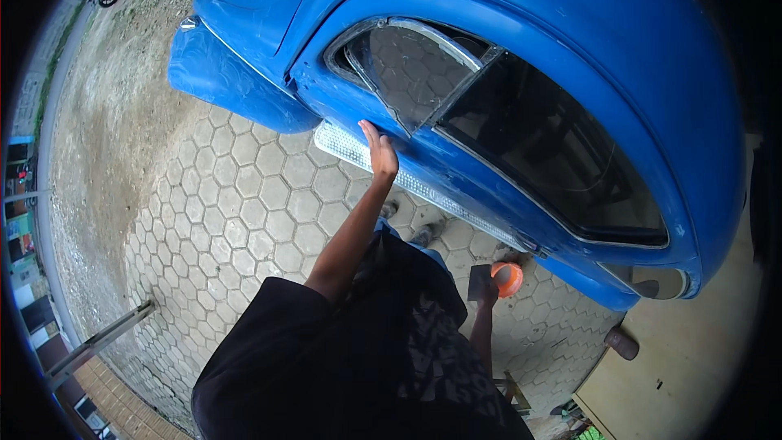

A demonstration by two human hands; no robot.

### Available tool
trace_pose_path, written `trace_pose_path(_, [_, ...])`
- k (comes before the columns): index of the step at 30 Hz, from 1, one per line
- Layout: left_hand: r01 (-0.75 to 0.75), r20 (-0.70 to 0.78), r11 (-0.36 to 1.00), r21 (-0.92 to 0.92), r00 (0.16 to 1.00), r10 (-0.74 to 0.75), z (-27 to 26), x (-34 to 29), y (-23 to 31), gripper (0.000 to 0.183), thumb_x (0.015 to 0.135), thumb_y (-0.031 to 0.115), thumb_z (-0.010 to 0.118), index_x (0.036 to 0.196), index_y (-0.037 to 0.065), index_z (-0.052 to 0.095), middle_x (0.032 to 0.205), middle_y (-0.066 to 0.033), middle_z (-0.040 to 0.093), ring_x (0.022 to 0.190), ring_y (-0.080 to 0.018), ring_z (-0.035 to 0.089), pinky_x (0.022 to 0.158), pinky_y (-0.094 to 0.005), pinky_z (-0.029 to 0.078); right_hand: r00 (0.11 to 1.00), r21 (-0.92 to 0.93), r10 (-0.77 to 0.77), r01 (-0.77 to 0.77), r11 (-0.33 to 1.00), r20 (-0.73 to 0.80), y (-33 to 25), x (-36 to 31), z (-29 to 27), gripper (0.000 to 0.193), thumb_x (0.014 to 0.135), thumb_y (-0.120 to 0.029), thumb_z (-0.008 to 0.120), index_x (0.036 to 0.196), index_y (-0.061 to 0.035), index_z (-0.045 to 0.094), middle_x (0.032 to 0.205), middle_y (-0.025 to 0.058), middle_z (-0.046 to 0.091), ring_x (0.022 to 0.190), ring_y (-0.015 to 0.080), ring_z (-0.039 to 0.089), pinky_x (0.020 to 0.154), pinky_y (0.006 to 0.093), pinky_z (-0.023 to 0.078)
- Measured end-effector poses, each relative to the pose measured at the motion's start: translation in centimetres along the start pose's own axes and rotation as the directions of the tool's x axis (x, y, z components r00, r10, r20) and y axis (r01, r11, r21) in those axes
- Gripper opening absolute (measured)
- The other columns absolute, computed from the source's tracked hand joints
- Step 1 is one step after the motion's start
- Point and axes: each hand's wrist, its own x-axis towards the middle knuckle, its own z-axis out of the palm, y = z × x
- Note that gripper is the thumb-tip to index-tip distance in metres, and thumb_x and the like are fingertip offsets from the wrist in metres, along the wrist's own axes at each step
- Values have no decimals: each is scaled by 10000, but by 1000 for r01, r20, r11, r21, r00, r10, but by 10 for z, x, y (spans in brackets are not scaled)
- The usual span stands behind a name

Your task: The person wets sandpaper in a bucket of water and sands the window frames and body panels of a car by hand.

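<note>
Dark shirt [350,350] nearest in head view, filling the lower middle. Left hand [381,156]: fingers straight, grasping nothing I can see, alongside the blue car door [460,169]; I cannot tell whether the palm touches it. Right hand [489,292]: grasping a dark sheet [478,283], just beside an orange bowl [509,279]; whether it also supports the bowl, I cannot tell. Risks, my judgement: slack grip drops the sheet; grit under the left palm scratches the door; careless swing spills the bowl.
</note>
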Motion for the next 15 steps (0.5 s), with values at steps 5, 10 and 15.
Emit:
trace_pose_path(5, [74, -78, 997, -25, 994, -75, -4, 9, -7, 624, 907, 191, 239, 1430, -76, 27, 1509, -259, -2, 1408, -368, 0, 1145, -366, 63, 997, 3, -58, 58, 998, 58, 26, 26, -24, 302, 796, -319, 657, 891, -33, 675, 780, 100, 676, 723, 205, 644, 652, 346, 472])
trace_pose_path(10, [76, -67, 997, -17, 995, -77, 30, -33, -3, 668, 881, 188, 290, 1422, -91, 17, 1503, -273, 2, 1412, -345, -2, 1148, -359, 61, 988, -116, -78, 94, 989, 132, 63, 31, -31, 313, 777, -344, 659, 871, -47, 682, 792, 109, 678, 750, 254, 648, 665, 373, 473])
trace_pose_path(15, [73, 22, 997, 18, 997, -73, 22, -36, -11, 672, 877, 199, 308, 1430, -74, 40, 1509, -257, 24, 1414, -326, 44, 1138, -339, 123, 959, -131, -56, 95, 987, 277, 57, 39, -25, 311, 751, -347, 675, 867, -59, 686, 800, 106, 680, 758, 243, 643, 674, 370, 470])
